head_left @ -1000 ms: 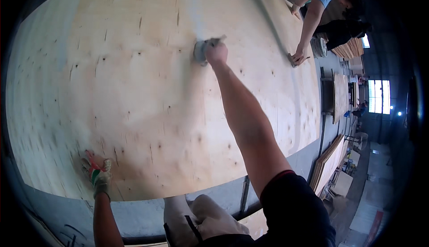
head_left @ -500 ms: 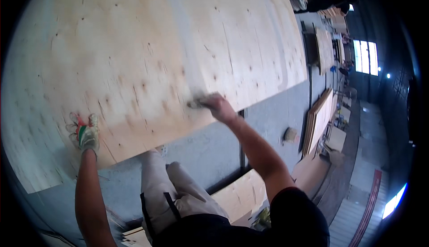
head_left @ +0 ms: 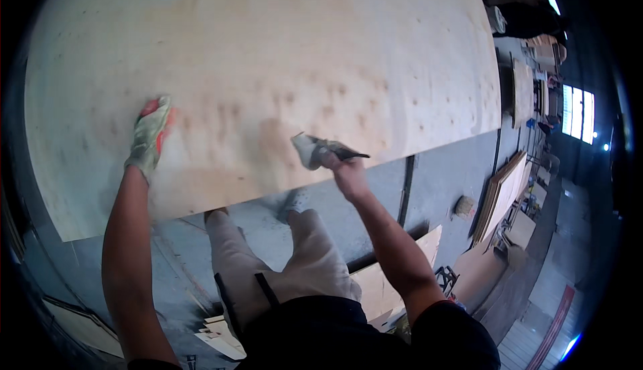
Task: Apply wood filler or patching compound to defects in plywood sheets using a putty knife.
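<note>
A large pale plywood sheet (head_left: 281, 35), speckled with knots and marks, fills the upper half of the head view. On its left part lies my left hand (head_left: 151, 132) in a pale glove with red patches, fingers extended and slightly blurred. My bare right hand (head_left: 345, 176) is closed on a scraper (head_left: 311, 149) with a pale grey smeared blade and a dark handle, at the sheet's surface near its front edge. My legs in light trousers (head_left: 301, 249) stand below that edge.
Stacked boards (head_left: 495, 196) and a small round container (head_left: 464, 206) are on the grey floor at right. More board pieces (head_left: 395, 269) lie behind my legs. A dark-clothed figure (head_left: 522, 18) is beyond the sheet at upper right, near further board stacks and a bright window (head_left: 577, 112).
My right hand and scraper have come from mid-sheet down to the near edge. My left hand appears higher in the picture. The co-worker's blue sleeve and arms have left the view.
</note>
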`<move>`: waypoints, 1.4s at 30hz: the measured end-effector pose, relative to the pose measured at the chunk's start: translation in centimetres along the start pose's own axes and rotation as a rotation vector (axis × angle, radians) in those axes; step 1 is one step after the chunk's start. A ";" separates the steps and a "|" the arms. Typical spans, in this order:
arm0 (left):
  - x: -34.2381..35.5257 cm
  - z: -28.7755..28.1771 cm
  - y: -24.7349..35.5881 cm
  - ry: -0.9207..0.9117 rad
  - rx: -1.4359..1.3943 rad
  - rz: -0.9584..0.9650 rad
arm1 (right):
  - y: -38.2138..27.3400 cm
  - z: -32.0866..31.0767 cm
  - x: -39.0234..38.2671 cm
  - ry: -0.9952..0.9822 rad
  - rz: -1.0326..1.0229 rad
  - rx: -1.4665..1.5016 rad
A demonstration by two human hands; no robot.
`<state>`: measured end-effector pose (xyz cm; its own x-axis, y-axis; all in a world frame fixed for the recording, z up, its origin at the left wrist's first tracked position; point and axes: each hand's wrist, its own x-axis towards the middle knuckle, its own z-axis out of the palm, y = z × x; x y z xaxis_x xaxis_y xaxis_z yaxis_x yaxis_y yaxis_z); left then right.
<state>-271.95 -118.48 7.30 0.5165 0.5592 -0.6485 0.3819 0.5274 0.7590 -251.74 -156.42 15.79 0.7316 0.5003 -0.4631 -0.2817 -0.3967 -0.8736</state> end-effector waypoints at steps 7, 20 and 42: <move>-2.7 -34.5 -4.8 0.289 -0.098 0.354 | -9.2 19.0 13.1 -0.103 -0.109 0.106; -5.1 -32.8 -3.0 0.621 1.192 -0.113 | -14.9 35.4 33.3 0.066 -0.552 -1.016; -0.4 -36.2 -6.3 0.579 1.304 -0.189 | 8.0 39.2 -15.4 0.086 -0.025 -0.510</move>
<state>-302.32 -98.90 0.68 0.1228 0.8920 -0.4351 0.9878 -0.1523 -0.0335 -289.58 -137.16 10.08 0.7889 0.4576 -0.4101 0.0590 -0.7208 -0.6906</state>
